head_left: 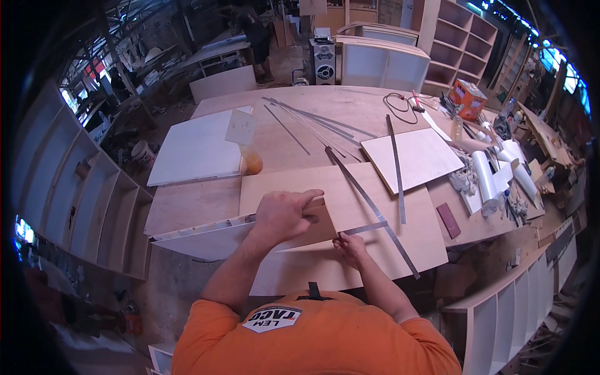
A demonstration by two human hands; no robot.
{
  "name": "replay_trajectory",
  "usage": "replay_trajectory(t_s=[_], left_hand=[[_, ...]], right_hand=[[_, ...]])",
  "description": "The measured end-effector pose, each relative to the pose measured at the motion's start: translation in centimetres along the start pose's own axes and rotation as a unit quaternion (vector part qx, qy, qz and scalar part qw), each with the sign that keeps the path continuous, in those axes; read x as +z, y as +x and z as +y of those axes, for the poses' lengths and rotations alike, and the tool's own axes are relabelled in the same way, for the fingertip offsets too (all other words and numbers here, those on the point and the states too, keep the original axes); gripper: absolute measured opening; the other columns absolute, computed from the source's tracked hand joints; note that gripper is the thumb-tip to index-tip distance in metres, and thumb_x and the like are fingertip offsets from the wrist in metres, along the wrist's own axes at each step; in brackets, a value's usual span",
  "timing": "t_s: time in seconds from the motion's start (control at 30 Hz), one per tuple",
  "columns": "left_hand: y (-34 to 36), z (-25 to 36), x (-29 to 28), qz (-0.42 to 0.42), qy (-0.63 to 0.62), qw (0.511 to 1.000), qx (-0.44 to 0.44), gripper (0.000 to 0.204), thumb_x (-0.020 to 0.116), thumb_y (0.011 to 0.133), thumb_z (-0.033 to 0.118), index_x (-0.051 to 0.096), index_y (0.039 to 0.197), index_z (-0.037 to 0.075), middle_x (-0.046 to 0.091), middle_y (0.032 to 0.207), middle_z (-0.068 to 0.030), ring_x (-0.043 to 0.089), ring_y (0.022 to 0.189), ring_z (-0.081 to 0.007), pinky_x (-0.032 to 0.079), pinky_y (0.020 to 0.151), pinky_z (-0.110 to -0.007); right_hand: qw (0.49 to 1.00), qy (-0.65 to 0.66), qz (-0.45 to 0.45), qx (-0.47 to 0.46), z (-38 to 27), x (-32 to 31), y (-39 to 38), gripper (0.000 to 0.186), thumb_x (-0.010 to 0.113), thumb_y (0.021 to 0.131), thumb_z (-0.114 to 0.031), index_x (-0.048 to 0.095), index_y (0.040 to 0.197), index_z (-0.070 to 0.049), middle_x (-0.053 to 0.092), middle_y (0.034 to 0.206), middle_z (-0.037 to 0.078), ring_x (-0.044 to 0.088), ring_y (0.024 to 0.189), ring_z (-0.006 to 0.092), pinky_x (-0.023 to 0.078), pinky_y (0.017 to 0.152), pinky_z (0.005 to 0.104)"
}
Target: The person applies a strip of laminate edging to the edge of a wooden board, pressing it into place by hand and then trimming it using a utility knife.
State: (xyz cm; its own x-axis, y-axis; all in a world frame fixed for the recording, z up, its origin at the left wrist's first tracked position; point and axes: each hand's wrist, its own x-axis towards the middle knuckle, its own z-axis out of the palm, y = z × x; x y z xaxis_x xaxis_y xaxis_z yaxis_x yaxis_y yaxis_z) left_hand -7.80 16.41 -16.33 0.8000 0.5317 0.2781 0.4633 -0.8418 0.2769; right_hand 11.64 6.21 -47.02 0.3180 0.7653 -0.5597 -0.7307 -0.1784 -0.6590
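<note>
My left hand (282,215) lies over a brown board (320,230), its index finger stretched out and apart from the finger or thumb below. This board adjoins a white panel (209,240) set on edge; how they join is hidden by my hand. My right hand (351,248) is closed in a pinch at the board's lower right corner, on the end of a short grey strip (367,229). The short strip's other end meets a long grey edging strip (362,194), which runs diagonally over a pale wood sheet (406,240).
White panels (197,147) (412,159) lie left and right on the worktable. More strips (319,119) spread across its middle. An amber-bottomed container (252,161) stands near the left panel. A maroon block (448,220), plastic rolls (484,172) and an orange box (467,99) sit right. Shelf frames (512,300) flank the table.
</note>
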Motion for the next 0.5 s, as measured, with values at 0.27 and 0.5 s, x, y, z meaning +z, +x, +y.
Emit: replay_trajectory(t_s=[0.27, 0.5], left_hand=[[0.2, 1.6, 1.1, -0.029, 0.028, 0.999, 0.017, 0.05, 0.078, 0.07, 0.032, 0.065, 0.118, 0.024, 0.07, 0.078, -0.0075, 0.069, 0.072, -0.0264, 0.054, 0.066, -0.039], [-0.1, 1.3, 2.0, 0.006, 0.033, 0.999, 0.019, 0.049, 0.08, 0.066, 0.03, 0.068, 0.113, 0.023, 0.07, 0.076, -0.0067, 0.068, 0.072, -0.0261, 0.054, 0.066, -0.039]], right_hand=[[0.996, -0.07, 0.037, -0.039, 2.2, -1.6, 3.2, 0.018, 0.064, 0.09, -0.012, 0.064, 0.087, 0.006, 0.067, 0.075, 0.013, 0.064, 0.06, 0.0181, 0.051, 0.054, 0.0262], [0.954, -0.228, 0.142, -0.134, 2.5, 1.1, 1.2, 0.024, 0.063, 0.085, -0.011, 0.068, 0.074, 0.01, 0.067, 0.065, 0.013, 0.064, 0.055, 0.0159, 0.05, 0.048, 0.0282]])
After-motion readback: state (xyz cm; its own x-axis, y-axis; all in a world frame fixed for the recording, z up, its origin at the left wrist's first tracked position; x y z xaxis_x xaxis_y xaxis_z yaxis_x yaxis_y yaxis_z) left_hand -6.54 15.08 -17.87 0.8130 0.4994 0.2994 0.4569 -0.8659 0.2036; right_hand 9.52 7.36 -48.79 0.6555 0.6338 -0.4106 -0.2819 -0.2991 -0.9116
